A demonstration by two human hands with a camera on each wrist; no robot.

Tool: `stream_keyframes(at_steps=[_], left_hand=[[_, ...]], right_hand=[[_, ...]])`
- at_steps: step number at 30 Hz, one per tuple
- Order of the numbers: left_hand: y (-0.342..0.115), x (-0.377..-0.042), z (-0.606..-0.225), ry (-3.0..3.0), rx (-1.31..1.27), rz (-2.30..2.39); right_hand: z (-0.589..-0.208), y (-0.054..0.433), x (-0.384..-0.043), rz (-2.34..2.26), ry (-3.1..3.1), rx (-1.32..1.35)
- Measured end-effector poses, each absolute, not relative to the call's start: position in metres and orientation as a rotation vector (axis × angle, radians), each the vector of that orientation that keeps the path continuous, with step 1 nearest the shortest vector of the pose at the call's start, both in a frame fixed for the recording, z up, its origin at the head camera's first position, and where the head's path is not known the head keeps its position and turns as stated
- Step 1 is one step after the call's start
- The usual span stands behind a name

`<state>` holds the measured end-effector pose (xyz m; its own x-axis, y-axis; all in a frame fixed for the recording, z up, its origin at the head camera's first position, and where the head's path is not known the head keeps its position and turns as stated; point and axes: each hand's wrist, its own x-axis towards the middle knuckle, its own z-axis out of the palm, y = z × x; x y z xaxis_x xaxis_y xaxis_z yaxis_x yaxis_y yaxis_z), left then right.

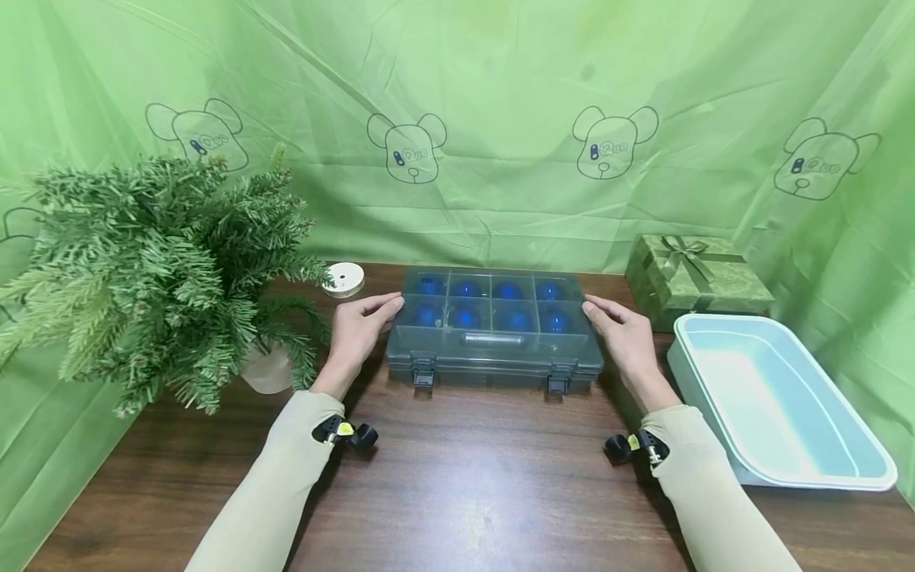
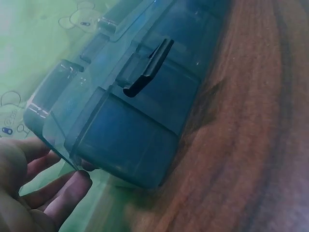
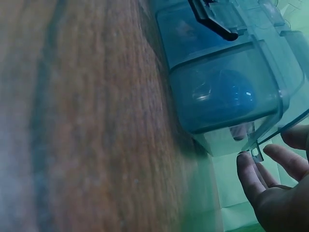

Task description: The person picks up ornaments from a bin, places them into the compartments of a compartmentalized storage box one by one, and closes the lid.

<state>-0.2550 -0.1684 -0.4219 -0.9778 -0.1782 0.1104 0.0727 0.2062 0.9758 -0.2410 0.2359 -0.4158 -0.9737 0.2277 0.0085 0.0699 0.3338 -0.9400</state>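
A clear grey-tinted plastic case (image 1: 493, 343) sits at the middle of the table, with several round blue balls (image 1: 509, 291) showing through its divided lid. My left hand (image 1: 357, 330) grips its left end. At the right end, my right hand (image 1: 625, 338) does the same. In the left wrist view, fingertips (image 2: 79, 181) meet the rim of the lid at the corner. The right wrist view shows fingers (image 3: 251, 174) at the opposite rim, near a small clear tab. Two dark latches (image 1: 423, 373) stick out from the front; whether they are fastened I cannot tell.
On the left stands a potted artificial fir (image 1: 179, 270), with a roll of white ribbon (image 1: 345, 280) behind the left hand. To the right are a pale blue tub (image 1: 772, 397) and a green gift box (image 1: 696, 274). Green cloth (image 1: 500, 214) hangs along the table's back edge.
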Motion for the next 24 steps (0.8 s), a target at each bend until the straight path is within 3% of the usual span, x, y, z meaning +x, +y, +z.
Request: stream_keyframes(at_steps=[24], left_hand=[[-0.189, -0.196, -0.413, -2.406, 0.060, -1.984]], right_hand=[[-0.408, 0.252, -0.181, 1.815, -2.549, -0.105]])
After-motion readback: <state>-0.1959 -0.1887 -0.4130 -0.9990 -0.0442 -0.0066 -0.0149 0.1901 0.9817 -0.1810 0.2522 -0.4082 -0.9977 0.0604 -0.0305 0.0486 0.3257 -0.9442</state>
